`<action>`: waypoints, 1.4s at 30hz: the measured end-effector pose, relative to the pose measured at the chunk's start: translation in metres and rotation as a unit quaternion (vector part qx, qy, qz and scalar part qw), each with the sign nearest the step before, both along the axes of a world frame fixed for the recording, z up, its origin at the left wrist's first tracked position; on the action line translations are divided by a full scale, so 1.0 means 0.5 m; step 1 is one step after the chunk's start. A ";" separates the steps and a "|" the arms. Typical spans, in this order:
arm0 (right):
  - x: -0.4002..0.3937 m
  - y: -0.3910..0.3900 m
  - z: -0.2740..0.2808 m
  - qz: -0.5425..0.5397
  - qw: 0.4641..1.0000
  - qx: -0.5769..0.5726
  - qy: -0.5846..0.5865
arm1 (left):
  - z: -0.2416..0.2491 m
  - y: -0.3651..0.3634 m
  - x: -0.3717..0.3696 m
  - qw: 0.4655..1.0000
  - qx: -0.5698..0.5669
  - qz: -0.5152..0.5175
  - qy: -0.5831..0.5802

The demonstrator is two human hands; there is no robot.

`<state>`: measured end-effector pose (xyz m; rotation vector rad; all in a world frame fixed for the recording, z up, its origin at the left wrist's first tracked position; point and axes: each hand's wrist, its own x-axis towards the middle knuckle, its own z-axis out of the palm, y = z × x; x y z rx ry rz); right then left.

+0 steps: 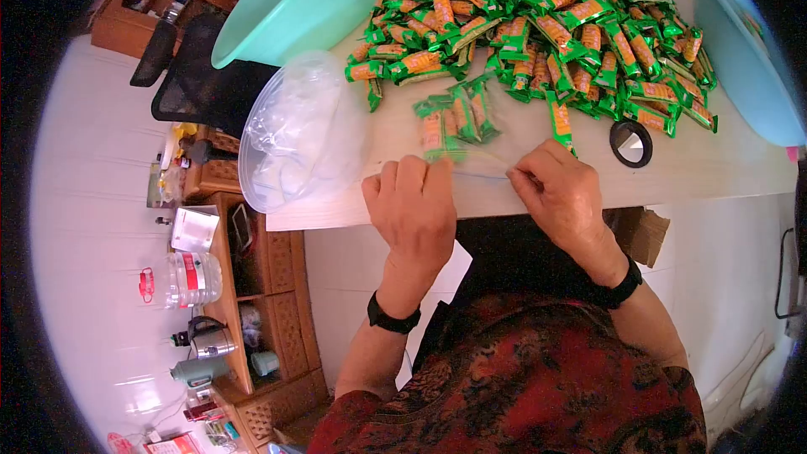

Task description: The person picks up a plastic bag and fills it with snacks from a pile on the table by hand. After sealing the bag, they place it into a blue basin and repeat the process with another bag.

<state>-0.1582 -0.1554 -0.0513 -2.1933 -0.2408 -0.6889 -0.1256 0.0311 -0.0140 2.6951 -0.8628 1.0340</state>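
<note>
A clear plastic bag [494, 150] lies near the front edge of the table, with several green and orange snack packets [441, 130] inside it. My left hand [410, 208] is closed at the bag's near left edge, its fingers curled over the plastic. At the opposite corner, my right hand [559, 193] pinches the bag's edge between thumb and fingers. The plastic stretches between both hands, and a thin bluish line runs along its near edge. One loose snack packet [558, 122] sits just beyond my right hand.
A large heap of snack packets [580, 29] covers the table's far side [387, 130]. Left stand a green basin [294, 8] and a clear bowl [294, 130] of plastic bags. A round black-rimmed mirror [630, 145] and a blue basin [748, 59] are at the right.
</note>
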 end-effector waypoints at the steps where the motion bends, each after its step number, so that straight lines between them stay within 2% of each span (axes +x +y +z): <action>1: 0.000 0.001 0.000 -0.001 1.000 -0.004 0.001 | 0.002 0.000 0.003 1.000 0.001 0.001 -0.001; 4: -0.001 0.000 0.002 -0.009 1.000 -0.024 0.003 | 0.010 -0.010 0.012 1.000 0.009 0.012 0.016; 7: -0.002 0.000 0.001 -0.007 1.000 -0.017 0.003 | 0.014 -0.021 0.030 0.999 -0.019 0.003 -0.031; 10: -0.002 -0.001 0.004 0.003 1.000 -0.025 -0.002 | 0.002 -0.016 0.047 0.997 -0.045 -0.052 -0.036; 13: -0.004 -0.001 0.002 0.012 0.999 -0.039 0.002 | -0.010 -0.015 0.054 0.996 -0.071 -0.050 0.020; 16: -0.004 -0.003 0.003 0.022 0.997 -0.070 -0.008 | -0.018 -0.018 0.062 0.992 -0.094 0.005 0.081; 18: -0.002 -0.002 -0.002 0.019 0.996 -0.080 -0.020 | -0.015 -0.023 0.068 0.975 -0.132 0.061 0.167; 19: -0.002 -0.003 -0.004 0.018 0.995 -0.090 -0.032 | -0.015 -0.024 0.069 0.975 -0.132 0.055 0.170; 21: -0.004 -0.001 -0.005 0.011 0.995 -0.092 -0.036 | -0.012 -0.024 0.071 0.966 -0.103 0.108 0.210; 22: -0.004 -0.001 -0.004 0.011 0.995 -0.091 -0.043 | -0.006 -0.022 0.067 0.967 -0.103 0.100 0.212; 24: -0.006 -0.001 -0.003 0.012 0.995 -0.087 -0.045 | 0.018 -0.019 0.048 0.992 -0.045 0.026 0.117; 25: -0.007 -0.001 -0.003 0.022 0.995 -0.083 -0.049 | 0.032 -0.028 0.040 0.992 -0.044 0.022 0.118; 27: -0.007 -0.002 -0.003 0.027 0.994 -0.088 -0.051 | 0.068 -0.045 0.026 0.990 -0.026 -0.078 0.111; 28: -0.008 -0.003 -0.004 0.034 0.994 -0.092 -0.053 | 0.079 -0.060 0.024 0.990 -0.027 -0.080 0.110; 30: -0.005 -0.001 -0.020 0.032 0.993 -0.083 -0.080 | 0.086 -0.104 0.024 0.961 -0.028 -0.200 0.191; 31: -0.004 -0.001 -0.028 0.033 0.991 -0.072 -0.108 | 0.083 -0.124 0.030 0.961 -0.030 -0.201 0.190; 33: -0.006 -0.004 -0.038 0.036 0.989 -0.098 -0.109 | 0.076 -0.163 0.046 0.919 -0.036 -0.224 0.322; 36: -0.004 -0.007 -0.047 0.037 0.985 -0.127 -0.109 | 0.057 -0.188 0.064 0.917 0.019 -0.195 0.348; 40: -0.007 -0.008 -0.038 0.053 0.987 -0.128 -0.082 | 0.034 -0.193 0.078 0.920 0.020 -0.205 0.334; 42: -0.002 -0.005 -0.032 0.042 0.988 -0.105 -0.108 | 0.034 -0.186 0.067 0.910 -0.071 -0.174 0.369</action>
